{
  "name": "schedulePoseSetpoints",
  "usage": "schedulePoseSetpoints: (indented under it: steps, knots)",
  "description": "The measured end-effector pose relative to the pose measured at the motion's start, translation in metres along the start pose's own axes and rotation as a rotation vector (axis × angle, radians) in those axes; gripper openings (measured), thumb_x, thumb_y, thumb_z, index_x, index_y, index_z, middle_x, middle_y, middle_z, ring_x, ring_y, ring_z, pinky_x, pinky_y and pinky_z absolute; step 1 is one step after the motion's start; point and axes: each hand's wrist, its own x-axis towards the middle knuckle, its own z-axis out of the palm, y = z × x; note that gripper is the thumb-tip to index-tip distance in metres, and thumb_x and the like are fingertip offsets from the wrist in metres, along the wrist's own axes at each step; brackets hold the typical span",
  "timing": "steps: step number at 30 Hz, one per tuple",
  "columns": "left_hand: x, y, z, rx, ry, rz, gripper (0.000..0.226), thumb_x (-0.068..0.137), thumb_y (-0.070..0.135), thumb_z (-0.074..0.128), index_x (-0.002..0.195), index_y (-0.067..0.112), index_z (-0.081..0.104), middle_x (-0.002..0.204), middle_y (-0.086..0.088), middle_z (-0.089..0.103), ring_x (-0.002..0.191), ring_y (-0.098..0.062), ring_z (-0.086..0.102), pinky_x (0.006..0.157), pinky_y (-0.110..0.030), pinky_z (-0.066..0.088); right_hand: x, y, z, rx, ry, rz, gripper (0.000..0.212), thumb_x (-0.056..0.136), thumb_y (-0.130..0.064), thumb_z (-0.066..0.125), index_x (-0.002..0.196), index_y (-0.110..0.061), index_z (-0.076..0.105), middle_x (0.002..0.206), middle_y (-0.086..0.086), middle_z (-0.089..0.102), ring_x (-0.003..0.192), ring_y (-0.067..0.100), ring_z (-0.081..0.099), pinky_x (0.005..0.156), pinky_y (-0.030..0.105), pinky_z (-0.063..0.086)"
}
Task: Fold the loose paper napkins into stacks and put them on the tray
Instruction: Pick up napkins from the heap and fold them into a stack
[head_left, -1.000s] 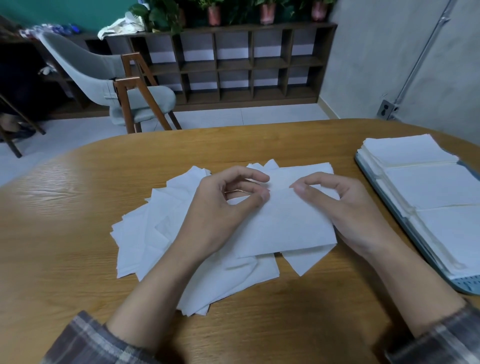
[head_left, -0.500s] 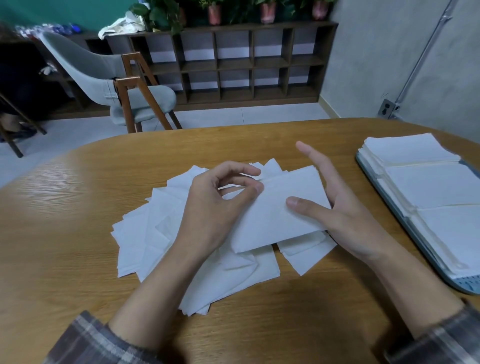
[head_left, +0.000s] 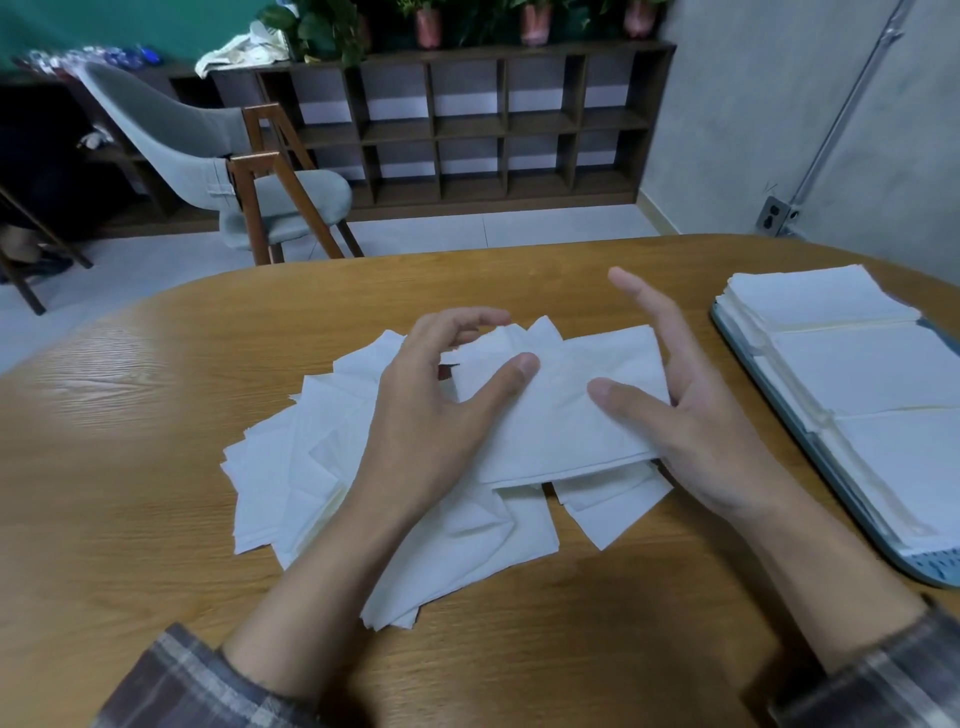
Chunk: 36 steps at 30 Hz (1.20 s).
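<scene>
Here, folded napkin between left hand and right hand, atop pile.

I read this as an office lounge or meeting room; a broad oval wooden table fills my view; a dark cubby shelf topped with potted plants lines the back; a grey upholstered chair stands on pale floor tiles; exposed conduit runs down a concrete wall.
</scene>
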Motion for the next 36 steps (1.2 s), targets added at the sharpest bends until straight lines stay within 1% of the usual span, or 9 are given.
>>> schedulePoseSetpoints:
  steps: [3, 5, 8, 11, 14, 18, 21, 31, 36]
  knots:
    - [-0.002, 0.006, 0.001, -0.159, -0.087, -0.092, 0.028, 0.097, 0.030, 0.074, 0.124, 0.031, 0.069, 0.101, 0.024, 0.071, 0.082, 0.008, 0.065, 0.069, -0.008, 0.045, 0.002, 0.001, -0.002, 0.077, 0.054, -0.029, 0.074, 0.096, -0.006, 0.066, 0.151, -0.049, 0.041, 0.114, 0.001, 0.075, 0.101, 0.023, 0.074, 0.077, 0.033, 0.061]
    - [-0.004, 0.010, 0.002, -0.259, -0.093, -0.117, 0.030, 0.097, 0.020, 0.075, 0.126, 0.026, 0.069, 0.097, 0.014, 0.074, 0.071, 0.000, 0.070, 0.062, -0.014, 0.051, 0.004, 0.003, -0.003, 0.067, 0.086, -0.040, 0.072, 0.097, -0.005, 0.066, 0.150, -0.048, 0.042, 0.112, -0.003, 0.075, 0.100, 0.021, 0.074, 0.078, 0.032, 0.060]
    - [-0.003, 0.003, 0.004, -0.193, 0.002, -0.058, 0.035, 0.094, 0.018, 0.079, 0.125, 0.029, 0.067, 0.104, 0.005, 0.074, 0.088, -0.013, 0.075, 0.068, -0.026, 0.060, 0.003, 0.004, -0.007, 0.060, 0.037, -0.019, 0.059, 0.094, -0.016, 0.073, 0.143, -0.043, 0.055, 0.115, -0.005, 0.073, 0.106, 0.019, 0.071, 0.083, 0.032, 0.059]
    - [-0.005, -0.004, 0.010, -0.064, 0.067, 0.056, 0.043, 0.094, 0.020, 0.080, 0.132, 0.029, 0.061, 0.115, 0.014, 0.068, 0.108, -0.006, 0.067, 0.083, -0.025, 0.058, 0.002, 0.005, -0.007, -0.071, 0.000, -0.006, 0.029, 0.095, -0.014, 0.072, 0.121, -0.028, 0.077, 0.122, -0.009, 0.075, 0.117, 0.013, 0.069, 0.092, 0.030, 0.052]
    - [-0.009, -0.007, 0.016, 0.191, 0.098, 0.308, 0.046, 0.093, 0.019, 0.081, 0.133, 0.020, 0.058, 0.134, 0.005, 0.053, 0.127, -0.008, 0.054, 0.099, -0.019, 0.048, 0.004, 0.009, -0.009, -0.212, 0.195, 0.013, 0.029, 0.098, -0.006, 0.070, 0.115, -0.028, 0.079, 0.121, -0.018, 0.075, 0.122, -0.001, 0.064, 0.100, 0.021, 0.048]
    - [-0.018, -0.013, 0.025, 0.376, -0.269, 0.515, 0.015, 0.096, 0.021, 0.075, 0.110, 0.019, 0.069, 0.109, 0.008, 0.065, 0.104, -0.008, 0.061, 0.087, -0.028, 0.049, 0.007, 0.010, -0.016, -0.288, 0.434, 0.021, 0.033, 0.097, -0.008, 0.070, 0.110, -0.036, 0.080, 0.113, -0.029, 0.074, 0.113, -0.012, 0.061, 0.086, 0.001, 0.043]
    - [-0.024, -0.024, 0.035, 0.559, -0.507, 0.522, 0.025, 0.093, 0.043, 0.075, 0.109, 0.024, 0.072, 0.102, 0.013, 0.068, 0.095, -0.009, 0.059, 0.081, -0.036, 0.049, 0.008, 0.012, -0.017, -0.307, 0.428, 0.011, 0.032, 0.097, -0.007, 0.070, 0.111, -0.034, 0.080, 0.113, -0.030, 0.073, 0.115, -0.013, 0.061, 0.088, -0.001, 0.042]
    - [-0.021, -0.025, 0.030, 0.467, -0.558, 0.431, 0.018, 0.106, 0.029, 0.061, 0.106, 0.020, 0.078, 0.101, 0.012, 0.072, 0.098, -0.007, 0.063, 0.084, -0.032, 0.052, 0.008, 0.014, -0.016, -0.308, 0.354, 0.021, 0.032, 0.098, -0.007, 0.068, 0.112, -0.034, 0.080, 0.118, -0.030, 0.073, 0.121, -0.015, 0.057, 0.094, -0.002, 0.039]
    - [-0.019, -0.013, 0.025, 0.304, -0.446, 0.360, 0.012, 0.105, 0.027, 0.061, 0.101, 0.022, 0.071, 0.098, 0.015, 0.071, 0.094, -0.006, 0.065, 0.082, -0.034, 0.052, 0.008, 0.014, -0.015, -0.301, 0.314, 0.016, 0.034, 0.098, -0.007, 0.067, 0.113, -0.035, 0.079, 0.118, -0.032, 0.072, 0.120, -0.017, 0.056, 0.095, 0.001, 0.039]
